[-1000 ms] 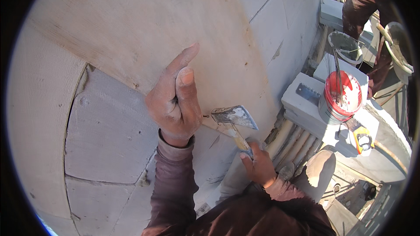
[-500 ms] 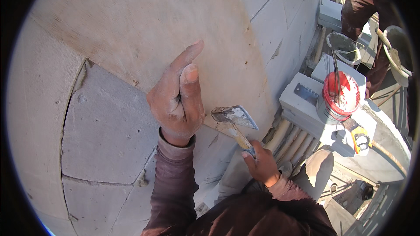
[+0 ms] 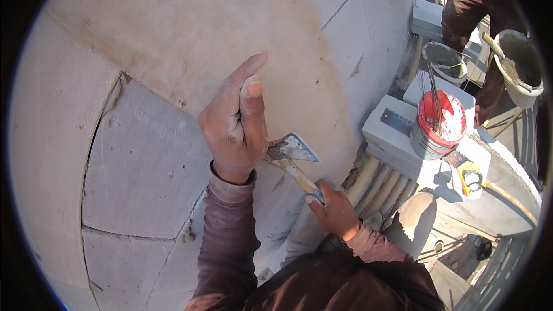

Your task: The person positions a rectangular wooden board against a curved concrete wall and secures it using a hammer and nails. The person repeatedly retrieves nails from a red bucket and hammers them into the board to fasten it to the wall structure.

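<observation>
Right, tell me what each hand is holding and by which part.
The right hand grips a trowel by the end of its wooden handle, blade against the block wall. The left hand holds nothing; it rests flat on the wall.

The block wall (image 3: 173,34) is pale beige-grey; the sleeves (image 3: 227,236) are maroon; the trowel (image 3: 291,150) is grey steel; the bucket (image 3: 440,121) at right is red.

The left hand (image 3: 235,122) was raised with fingers extended upward, while the right hand (image 3: 334,213), lower and to its right, was curled closed.
</observation>
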`<action>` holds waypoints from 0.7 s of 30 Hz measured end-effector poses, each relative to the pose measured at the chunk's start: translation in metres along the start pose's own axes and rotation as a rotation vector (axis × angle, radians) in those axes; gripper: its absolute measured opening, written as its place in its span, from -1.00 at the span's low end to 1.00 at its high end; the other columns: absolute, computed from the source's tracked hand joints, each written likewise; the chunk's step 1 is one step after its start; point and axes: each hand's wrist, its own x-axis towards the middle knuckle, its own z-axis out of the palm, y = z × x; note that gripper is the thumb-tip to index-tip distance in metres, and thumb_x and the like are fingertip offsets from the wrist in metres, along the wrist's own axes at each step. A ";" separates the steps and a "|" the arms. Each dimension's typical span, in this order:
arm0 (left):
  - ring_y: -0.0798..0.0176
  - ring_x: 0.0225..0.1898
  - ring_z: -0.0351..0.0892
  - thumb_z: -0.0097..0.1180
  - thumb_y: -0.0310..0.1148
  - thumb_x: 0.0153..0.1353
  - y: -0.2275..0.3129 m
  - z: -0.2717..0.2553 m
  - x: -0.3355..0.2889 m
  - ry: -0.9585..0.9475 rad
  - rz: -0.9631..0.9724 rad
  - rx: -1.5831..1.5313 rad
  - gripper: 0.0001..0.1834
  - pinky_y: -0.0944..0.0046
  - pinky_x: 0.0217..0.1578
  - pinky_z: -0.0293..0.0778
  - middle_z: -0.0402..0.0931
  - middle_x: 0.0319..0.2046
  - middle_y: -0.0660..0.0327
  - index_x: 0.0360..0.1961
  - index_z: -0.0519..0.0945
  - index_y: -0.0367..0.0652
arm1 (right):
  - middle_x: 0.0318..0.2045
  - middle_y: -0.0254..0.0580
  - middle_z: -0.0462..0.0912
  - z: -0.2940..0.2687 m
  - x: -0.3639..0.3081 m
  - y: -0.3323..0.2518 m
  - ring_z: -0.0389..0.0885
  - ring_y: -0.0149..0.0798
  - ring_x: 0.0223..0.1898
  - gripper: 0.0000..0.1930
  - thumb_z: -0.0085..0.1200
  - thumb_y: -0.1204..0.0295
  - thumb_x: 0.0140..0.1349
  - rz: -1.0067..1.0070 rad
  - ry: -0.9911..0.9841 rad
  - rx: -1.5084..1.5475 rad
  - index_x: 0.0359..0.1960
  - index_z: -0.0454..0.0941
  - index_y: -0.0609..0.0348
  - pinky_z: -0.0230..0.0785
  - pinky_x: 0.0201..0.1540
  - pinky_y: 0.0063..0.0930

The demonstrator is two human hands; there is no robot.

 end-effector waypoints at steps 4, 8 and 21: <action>0.57 -0.65 0.08 -0.13 -0.19 0.52 0.009 -0.007 -0.005 -0.028 -0.214 -0.271 -0.55 0.47 -0.60 0.07 0.19 -0.69 0.46 0.00 0.61 -0.41 | -0.38 0.17 0.64 -0.020 -0.017 -0.007 0.64 0.26 -0.30 -0.66 0.15 0.32 0.28 -0.003 0.096 0.092 -0.04 0.44 0.29 0.48 -0.29 -0.17; 0.55 -0.68 0.05 -0.13 -0.14 0.51 0.052 -0.005 -0.077 -0.144 -0.979 -1.171 -0.56 0.43 -0.61 0.10 0.12 -0.68 0.46 0.04 0.52 -0.36 | -0.40 0.03 0.67 -0.036 -0.043 0.001 0.68 0.10 -0.36 -0.73 0.22 0.41 0.22 0.031 0.311 0.107 -0.14 0.47 0.29 0.48 -0.30 -0.30; 0.26 -0.03 0.54 -0.10 -0.15 0.47 0.100 0.035 -0.234 0.117 -2.027 -1.831 -0.59 0.21 0.03 0.42 0.59 -0.04 0.20 0.17 0.46 -0.18 | -0.36 -0.06 0.66 -0.022 -0.073 -0.006 0.68 -0.13 -0.33 -0.62 0.36 0.47 0.07 0.243 0.414 0.080 -0.13 0.46 0.29 0.48 -0.26 -0.31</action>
